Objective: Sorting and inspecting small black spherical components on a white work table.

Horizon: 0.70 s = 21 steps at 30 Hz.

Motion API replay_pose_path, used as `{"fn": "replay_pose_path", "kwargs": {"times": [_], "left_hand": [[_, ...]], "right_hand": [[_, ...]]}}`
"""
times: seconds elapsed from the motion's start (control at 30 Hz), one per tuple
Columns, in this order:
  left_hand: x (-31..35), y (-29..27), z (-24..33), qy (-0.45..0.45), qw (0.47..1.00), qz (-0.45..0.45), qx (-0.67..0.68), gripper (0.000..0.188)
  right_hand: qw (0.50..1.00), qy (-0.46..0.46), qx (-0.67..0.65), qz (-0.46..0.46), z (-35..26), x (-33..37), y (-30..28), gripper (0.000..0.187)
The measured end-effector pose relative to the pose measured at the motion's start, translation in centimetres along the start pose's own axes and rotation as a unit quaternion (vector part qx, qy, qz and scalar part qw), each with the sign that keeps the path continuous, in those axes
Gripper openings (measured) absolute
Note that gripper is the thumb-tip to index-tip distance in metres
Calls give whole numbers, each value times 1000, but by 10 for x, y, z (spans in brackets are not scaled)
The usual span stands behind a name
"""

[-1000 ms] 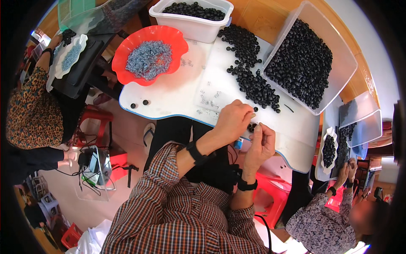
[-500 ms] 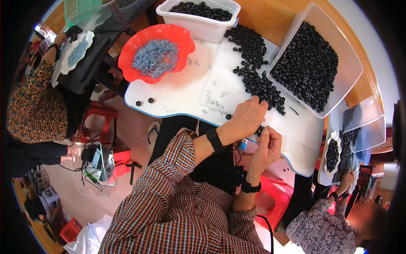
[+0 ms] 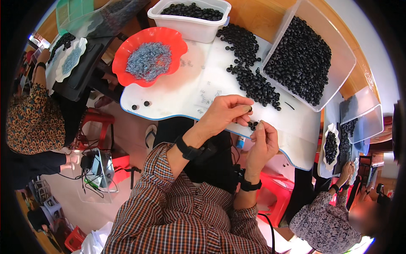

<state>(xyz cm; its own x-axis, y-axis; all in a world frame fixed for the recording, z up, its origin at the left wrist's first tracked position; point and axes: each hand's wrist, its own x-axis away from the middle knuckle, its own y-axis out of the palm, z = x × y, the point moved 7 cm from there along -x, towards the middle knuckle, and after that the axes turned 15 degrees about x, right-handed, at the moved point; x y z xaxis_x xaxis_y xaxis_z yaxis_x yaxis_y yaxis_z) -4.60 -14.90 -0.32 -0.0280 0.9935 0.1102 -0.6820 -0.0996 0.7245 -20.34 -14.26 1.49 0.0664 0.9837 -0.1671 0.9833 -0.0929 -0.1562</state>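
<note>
My left hand (image 3: 224,115) is over the front part of the white table, its thumb and fingers pinched on a small black cap (image 3: 250,109). Close by on the right, my right hand (image 3: 265,143) is at the table's front edge with thumb and forefinger together; what they hold is too small to make out. A few black caps (image 3: 253,125) show between the two hands; whether they lie on the table or against the right fingers is unclear. Beyond my hands a long pile of black caps (image 3: 258,86) covers part of the white tabletop (image 3: 198,72).
A red scalloped bowl (image 3: 179,63) of small clear-blue pieces stands left. Behind are a white tub (image 3: 186,27) and a large clear bin (image 3: 338,78) of black caps. Two loose caps (image 3: 140,105) lie at the left edge. Other people work at both sides.
My left hand has drawn back left from the pile's near end, and a black cap now shows in its fingertips. The right hand has shifted slightly. The whole view has moved a little.
</note>
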Motion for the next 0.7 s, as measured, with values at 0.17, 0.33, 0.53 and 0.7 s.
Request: {"fn": "replay_pose_path", "kwargs": {"times": [0.17,0.33,0.53,0.7], "left_hand": [[23,-8,8,-4,992,4,127,25],[36,-12,12,26,989,5,146,25],[46,-19,11,52,978,-7,200,27],[54,-16,15,76,978,-4,196,28]], "right_hand": [[996,-4,-77,-40,-16,4,17,8],[990,0,-111,-83,-24,10,33,7],[992,-16,-89,-92,-26,14,40,7],[991,-46,-73,-106,-30,17,45,8]]}}
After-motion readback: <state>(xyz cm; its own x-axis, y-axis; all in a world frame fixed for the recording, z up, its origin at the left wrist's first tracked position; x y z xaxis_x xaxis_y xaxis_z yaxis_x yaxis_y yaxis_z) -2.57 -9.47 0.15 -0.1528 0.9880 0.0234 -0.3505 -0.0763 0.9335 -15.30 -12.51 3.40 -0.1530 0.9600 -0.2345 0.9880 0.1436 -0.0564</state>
